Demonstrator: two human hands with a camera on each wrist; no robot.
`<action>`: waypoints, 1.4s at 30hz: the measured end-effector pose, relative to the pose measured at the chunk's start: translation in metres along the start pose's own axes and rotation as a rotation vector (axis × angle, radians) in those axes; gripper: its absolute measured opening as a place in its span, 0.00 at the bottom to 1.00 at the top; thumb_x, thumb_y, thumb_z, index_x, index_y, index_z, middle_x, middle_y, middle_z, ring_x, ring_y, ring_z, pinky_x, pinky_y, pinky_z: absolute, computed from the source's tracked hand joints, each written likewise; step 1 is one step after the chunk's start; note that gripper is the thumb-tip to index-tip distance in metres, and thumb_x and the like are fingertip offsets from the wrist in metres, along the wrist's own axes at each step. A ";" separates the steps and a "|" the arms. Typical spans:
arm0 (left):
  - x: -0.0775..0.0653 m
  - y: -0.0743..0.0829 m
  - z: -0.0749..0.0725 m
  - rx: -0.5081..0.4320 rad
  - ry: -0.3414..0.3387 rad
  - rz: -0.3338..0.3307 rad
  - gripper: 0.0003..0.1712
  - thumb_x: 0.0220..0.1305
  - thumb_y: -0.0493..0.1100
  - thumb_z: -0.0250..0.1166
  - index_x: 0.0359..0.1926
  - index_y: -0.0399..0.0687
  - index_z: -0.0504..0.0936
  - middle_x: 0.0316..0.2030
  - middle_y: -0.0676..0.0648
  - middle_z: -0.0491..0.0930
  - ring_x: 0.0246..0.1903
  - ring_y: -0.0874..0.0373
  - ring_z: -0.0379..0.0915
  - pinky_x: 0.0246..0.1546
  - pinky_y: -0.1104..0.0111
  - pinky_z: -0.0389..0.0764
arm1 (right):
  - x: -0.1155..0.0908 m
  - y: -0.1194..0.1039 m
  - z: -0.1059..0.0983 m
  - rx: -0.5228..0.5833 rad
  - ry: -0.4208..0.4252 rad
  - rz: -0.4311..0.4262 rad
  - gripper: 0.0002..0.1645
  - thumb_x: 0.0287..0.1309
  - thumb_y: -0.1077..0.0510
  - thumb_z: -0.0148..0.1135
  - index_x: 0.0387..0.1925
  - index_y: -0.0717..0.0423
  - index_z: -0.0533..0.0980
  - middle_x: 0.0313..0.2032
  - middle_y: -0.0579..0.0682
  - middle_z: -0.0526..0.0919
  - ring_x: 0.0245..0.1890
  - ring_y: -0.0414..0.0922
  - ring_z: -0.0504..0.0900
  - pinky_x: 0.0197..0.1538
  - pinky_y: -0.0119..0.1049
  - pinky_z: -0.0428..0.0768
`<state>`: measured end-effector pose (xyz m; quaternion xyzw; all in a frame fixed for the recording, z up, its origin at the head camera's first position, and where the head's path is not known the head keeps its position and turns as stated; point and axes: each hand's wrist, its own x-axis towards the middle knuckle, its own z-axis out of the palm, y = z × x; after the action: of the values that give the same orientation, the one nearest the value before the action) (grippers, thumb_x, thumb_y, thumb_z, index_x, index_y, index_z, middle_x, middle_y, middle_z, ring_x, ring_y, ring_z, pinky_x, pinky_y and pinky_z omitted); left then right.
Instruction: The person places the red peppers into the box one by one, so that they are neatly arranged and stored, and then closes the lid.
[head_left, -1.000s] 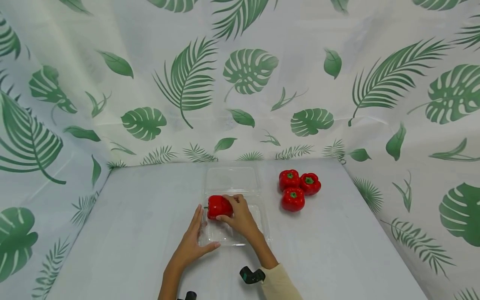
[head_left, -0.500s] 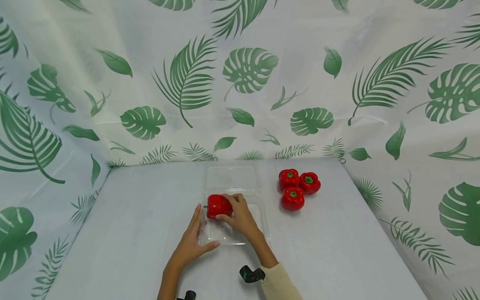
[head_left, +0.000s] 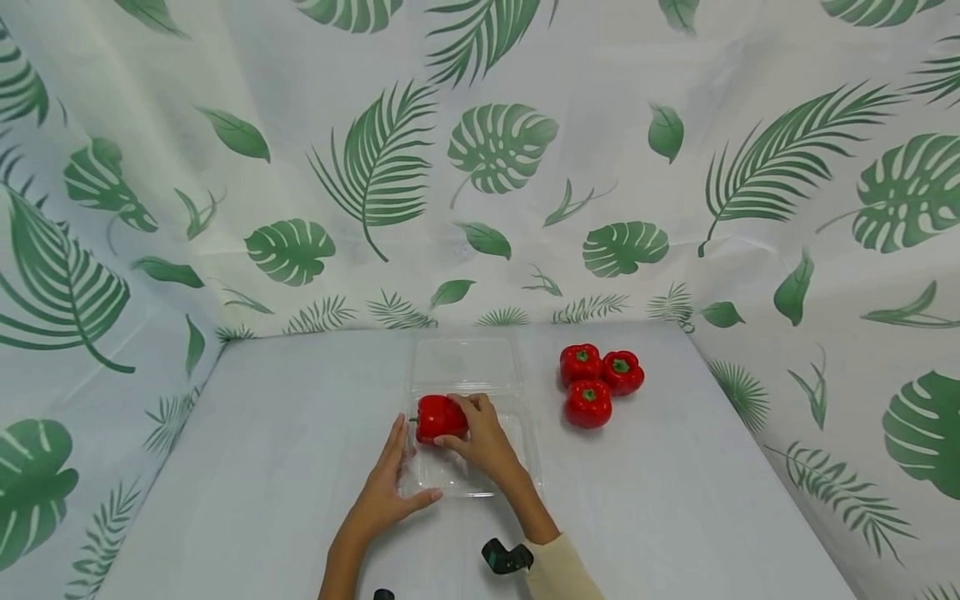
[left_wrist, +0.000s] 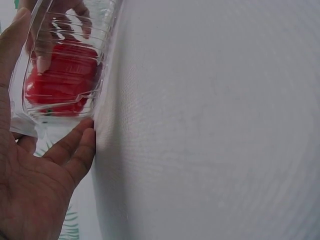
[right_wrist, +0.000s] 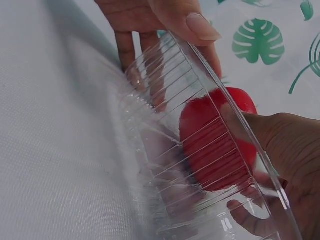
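Fingers (head_left: 459,407) of the right hand (head_left: 483,442) curled around a red pepper (head_left: 438,417) inside the clear container (head_left: 517,450); the left hand (head_left: 382,492), fingers straight, steadied its left wall on the bench (head_left: 262,467).

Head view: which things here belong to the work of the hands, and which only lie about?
In hand:
- red bell pepper, held by the right hand
- clear plastic clamshell box, steadied by the left hand

Lying about:
- three red bell peppers on the table
- leaf-print backdrop
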<state>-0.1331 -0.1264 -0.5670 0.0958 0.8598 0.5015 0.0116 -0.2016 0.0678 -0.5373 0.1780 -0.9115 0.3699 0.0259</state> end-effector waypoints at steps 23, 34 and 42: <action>0.000 -0.002 0.002 -0.003 0.007 0.000 0.66 0.47 0.57 0.76 0.78 0.53 0.44 0.78 0.54 0.40 0.68 0.42 0.64 0.62 0.49 0.71 | -0.004 0.000 -0.019 -0.042 0.083 0.045 0.44 0.51 0.46 0.74 0.68 0.47 0.67 0.58 0.57 0.71 0.58 0.53 0.73 0.57 0.53 0.82; 0.000 -0.001 0.001 0.006 -0.004 -0.039 0.67 0.47 0.57 0.77 0.78 0.56 0.42 0.78 0.57 0.37 0.70 0.44 0.61 0.65 0.50 0.68 | -0.008 0.017 -0.057 0.031 0.359 -0.017 0.37 0.55 0.52 0.71 0.65 0.48 0.69 0.57 0.55 0.72 0.60 0.50 0.71 0.63 0.52 0.77; 0.000 -0.001 0.002 -0.004 -0.003 -0.042 0.67 0.47 0.58 0.77 0.78 0.55 0.42 0.78 0.56 0.37 0.70 0.44 0.62 0.65 0.50 0.68 | -0.013 0.041 -0.081 0.045 0.760 -0.056 0.37 0.50 0.60 0.73 0.62 0.55 0.71 0.59 0.58 0.71 0.64 0.50 0.66 0.60 0.55 0.78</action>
<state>-0.1328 -0.1251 -0.5686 0.0785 0.8606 0.5027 0.0239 -0.2104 0.1542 -0.5080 0.0536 -0.8233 0.4287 0.3681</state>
